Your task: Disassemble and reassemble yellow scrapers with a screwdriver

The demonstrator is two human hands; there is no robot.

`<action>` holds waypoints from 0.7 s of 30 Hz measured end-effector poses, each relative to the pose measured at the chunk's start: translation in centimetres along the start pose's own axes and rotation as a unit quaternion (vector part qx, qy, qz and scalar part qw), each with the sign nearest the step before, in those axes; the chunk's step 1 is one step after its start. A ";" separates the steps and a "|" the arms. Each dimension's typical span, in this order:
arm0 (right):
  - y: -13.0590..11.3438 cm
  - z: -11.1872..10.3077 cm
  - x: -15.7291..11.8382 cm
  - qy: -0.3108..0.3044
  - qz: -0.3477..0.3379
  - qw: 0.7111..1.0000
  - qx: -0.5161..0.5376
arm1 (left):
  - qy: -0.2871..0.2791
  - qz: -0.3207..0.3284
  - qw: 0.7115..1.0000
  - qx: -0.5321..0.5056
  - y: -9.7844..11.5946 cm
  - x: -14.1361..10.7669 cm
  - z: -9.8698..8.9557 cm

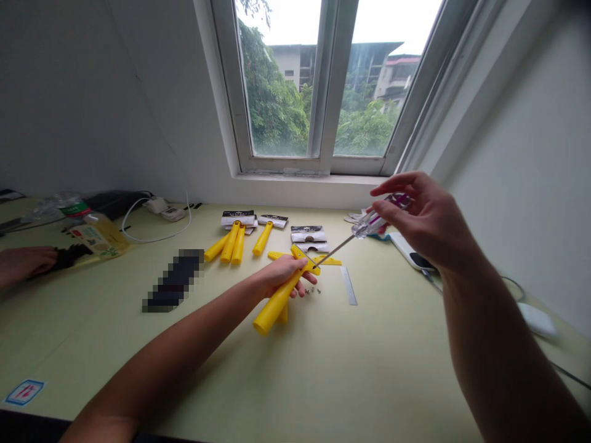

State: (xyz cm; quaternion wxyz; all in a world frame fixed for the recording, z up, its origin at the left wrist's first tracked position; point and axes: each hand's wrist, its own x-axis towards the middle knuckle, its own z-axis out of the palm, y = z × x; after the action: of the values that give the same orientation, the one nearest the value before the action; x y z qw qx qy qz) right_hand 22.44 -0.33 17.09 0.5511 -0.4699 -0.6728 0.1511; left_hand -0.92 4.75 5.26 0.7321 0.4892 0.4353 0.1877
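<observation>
My left hand (pixel 281 274) grips a yellow plastic scraper (pixel 276 307) near its head, the round handle pointing down towards me. In my right hand (pixel 418 215) is a screwdriver (pixel 344 247) with a clear and purple handle, held by the fingertips. Its tip meets the scraper's head, at or very near a screw spot. Under the held scraper lies another yellow scraper (pixel 283 315), mostly hidden. Several small screws (pixel 313 290) are on the table beside my left fingers. A flat metal blade (pixel 349 286) lies to their right.
Several yellow scrapers (pixel 229 244) with card sleeves lie at the back, near loose card sleeves (pixel 308 237). A blurred-out dark object (pixel 173 282) is left of my arm. Another person's hand (pixel 28 264) rests by a bottle (pixel 95 231). A white device (pixel 410 251) sits right.
</observation>
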 end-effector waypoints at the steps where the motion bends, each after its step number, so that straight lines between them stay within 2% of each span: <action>1: 0.2 -0.1 0.2 0.010 0.012 1.000 0.014 | 0.007 0.011 1.000 0.002 0.1 0.0 0.0; 5: 0.9 -0.4 0.6 0.025 0.021 0.998 0.063 | 0.028 0.041 0.999 0.012 0.2 -0.1 -0.2; 16: 0.3 -1.4 0.4 0.028 -0.007 0.999 0.036 | 0.028 0.062 0.997 0.030 -0.2 0.2 -0.8; 21: 0.3 -1.5 0.4 0.022 -0.009 0.999 0.023 | 0.073 0.070 0.993 0.056 0.0 0.3 -1.3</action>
State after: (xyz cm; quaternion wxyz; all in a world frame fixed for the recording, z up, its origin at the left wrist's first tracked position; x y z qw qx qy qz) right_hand 23.95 -0.33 17.61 0.5781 -0.4538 -0.6611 0.1510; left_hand -1.84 5.72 4.89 0.6549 0.5435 0.4624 0.2490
